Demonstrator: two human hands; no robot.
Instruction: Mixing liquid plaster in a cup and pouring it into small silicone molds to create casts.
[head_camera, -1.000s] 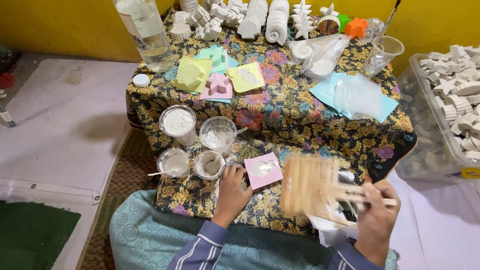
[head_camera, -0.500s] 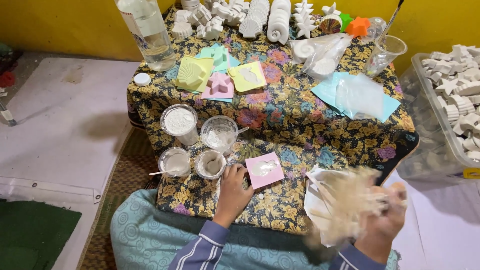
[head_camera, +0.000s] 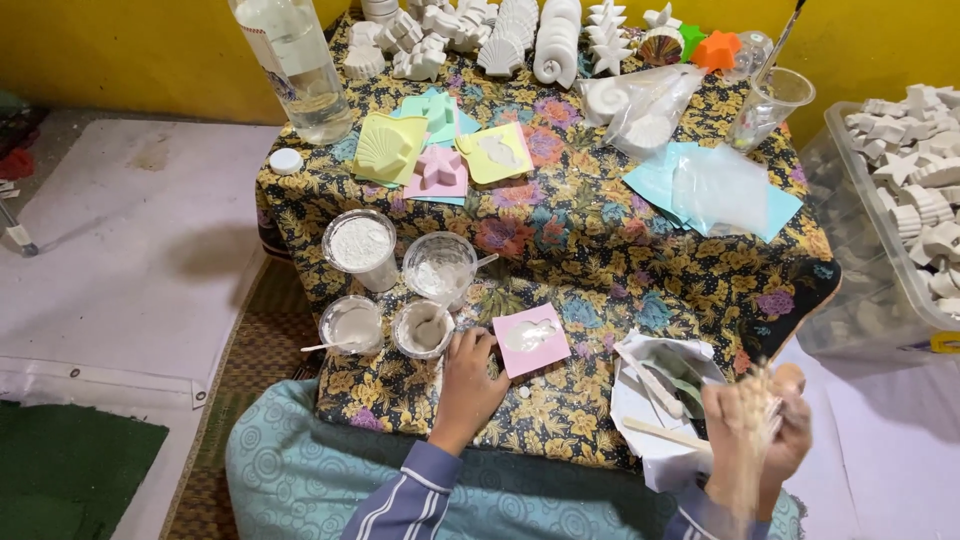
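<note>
Left hand (head_camera: 468, 378) rests knuckles-up on the floral-cloth table (head_camera: 600, 250), fingers curled loosely, empty, touching the near-left edge of the pink square mould filled with white plaster (head_camera: 531, 339). Right hand (head_camera: 757, 432) is raised at near right, motion-blurred, closed around a bundle of thin wooden sticks (head_camera: 752, 440) (blur hides the grip detail). White paper bag (head_camera: 662, 400) lies just left of it.

We see four cups (head_camera: 400, 285) clustered left of the mould (head_camera: 531, 338) on the table (head_camera: 620, 260). Behind them lie more moulds (head_camera: 435, 155); a bin (head_camera: 890, 220) stands right.
</note>
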